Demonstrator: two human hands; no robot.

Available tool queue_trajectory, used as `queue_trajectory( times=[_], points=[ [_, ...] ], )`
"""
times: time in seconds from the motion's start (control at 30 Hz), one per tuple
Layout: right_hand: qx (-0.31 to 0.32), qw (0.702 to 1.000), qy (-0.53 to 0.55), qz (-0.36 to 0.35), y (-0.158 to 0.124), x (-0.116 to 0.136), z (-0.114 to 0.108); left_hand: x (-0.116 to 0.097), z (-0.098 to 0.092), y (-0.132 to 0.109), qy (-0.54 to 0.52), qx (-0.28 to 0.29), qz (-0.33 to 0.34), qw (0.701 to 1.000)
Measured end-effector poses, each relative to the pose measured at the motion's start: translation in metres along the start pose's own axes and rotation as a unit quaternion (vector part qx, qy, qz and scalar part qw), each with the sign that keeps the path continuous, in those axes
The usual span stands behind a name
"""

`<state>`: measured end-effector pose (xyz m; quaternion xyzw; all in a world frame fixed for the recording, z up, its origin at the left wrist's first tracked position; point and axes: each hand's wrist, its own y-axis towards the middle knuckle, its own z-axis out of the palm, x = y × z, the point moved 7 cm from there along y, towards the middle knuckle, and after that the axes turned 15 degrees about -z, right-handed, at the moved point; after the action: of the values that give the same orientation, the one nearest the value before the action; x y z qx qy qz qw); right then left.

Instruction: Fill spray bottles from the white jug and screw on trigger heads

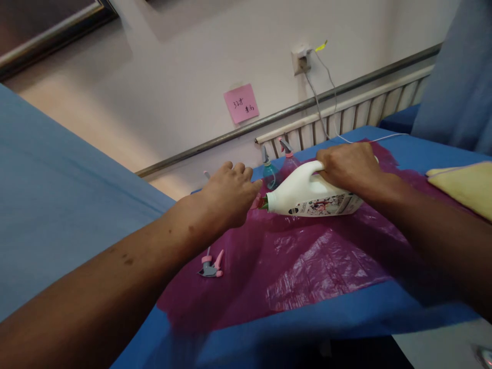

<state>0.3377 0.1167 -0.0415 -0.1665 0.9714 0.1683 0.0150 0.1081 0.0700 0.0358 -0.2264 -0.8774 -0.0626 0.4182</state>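
My right hand [348, 164] is wrapped round the handle of a large white bottle [300, 197], which is tipped with its mouth toward the left. At that mouth is a green piece [264, 202], close to my left hand [234, 192]. The left fingers are bent round something pinkish that is mostly hidden behind them. On the purple plastic sheet [307, 266] lies a grey and pink spray head [211, 265]. Behind the white bottle stand a teal spray bottle [271, 175] and a clear pinkish spray bottle [289, 163].
The purple sheet covers part of a blue surface [238, 344]. A yellow cloth [467, 184] lies at the right. Behind are a radiator [353, 117], a socket [302, 60] with cables, and a pink note [241, 103]. Blue curtains hang at both sides.
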Motion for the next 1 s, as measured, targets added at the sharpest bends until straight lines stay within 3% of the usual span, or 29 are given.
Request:
queue_trajectory(
  times=[0.37, 0.57, 0.73, 0.87, 1.0],
  points=[
    [-0.015, 1.0, 0.003, 0.017, -0.005, -0.009, 0.0, 0.003, -0.011, 0.003, 0.019, 0.0, -0.005, 1.0],
    [-0.012, 0.999, 0.011, 0.039, -0.009, -0.024, 0.001, 0.021, -0.009, -0.003, -0.04, 0.009, -0.054, 0.998],
    [0.003, 0.997, 0.028, 0.071, -0.015, -0.04, 0.005, 0.033, 0.0, -0.009, -0.112, -0.016, -0.094, 0.989],
    [0.0, 0.995, 0.032, 0.098, -0.023, -0.049, 0.003, 0.04, 0.011, -0.017, -0.225, -0.044, -0.127, 0.965],
    [0.003, 0.99, 0.059, 0.13, -0.033, -0.061, 0.005, 0.03, 0.036, -0.022, -0.39, -0.056, -0.16, 0.905]
  ],
)
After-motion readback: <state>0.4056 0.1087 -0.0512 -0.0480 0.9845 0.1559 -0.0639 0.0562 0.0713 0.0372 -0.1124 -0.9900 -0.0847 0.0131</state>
